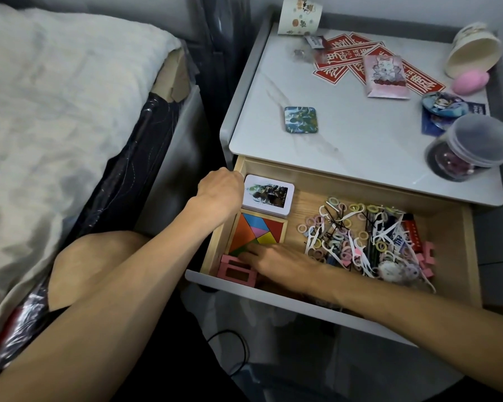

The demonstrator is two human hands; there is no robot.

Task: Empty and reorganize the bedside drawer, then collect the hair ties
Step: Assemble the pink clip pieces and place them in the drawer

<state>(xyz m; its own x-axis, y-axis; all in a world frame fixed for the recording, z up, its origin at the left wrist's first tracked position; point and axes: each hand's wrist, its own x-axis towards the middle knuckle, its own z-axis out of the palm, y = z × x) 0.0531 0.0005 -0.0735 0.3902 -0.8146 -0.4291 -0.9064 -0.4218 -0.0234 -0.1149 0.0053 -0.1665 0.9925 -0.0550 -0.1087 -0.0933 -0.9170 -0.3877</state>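
Note:
The bedside drawer (474, 256) stands pulled out. A heap of small pastel hair ties (314, 224), tangled with white floss picks and black hairpins, fills its middle and right. At the back left lies a white card box (269, 195), and in front of it a wooden tangram puzzle (259, 230). My left hand (221, 190) sits at the drawer's back left corner, fingers curled down at the card box's left edge, fingertips hidden. My right hand (273, 259) reaches left across the front, fingers stretched flat on the puzzle's near edge, just above a pink rectangular clip (238, 271).
On the nightstand top (346, 134) lie a square coaster (301, 119), red cards (340, 58), a pink pouch (385, 75), two paper cups, a pink egg shape, badges and a lidded clear jar (471, 146). Pink clips (427, 256) and a red box sit at the drawer's right. Bed at left.

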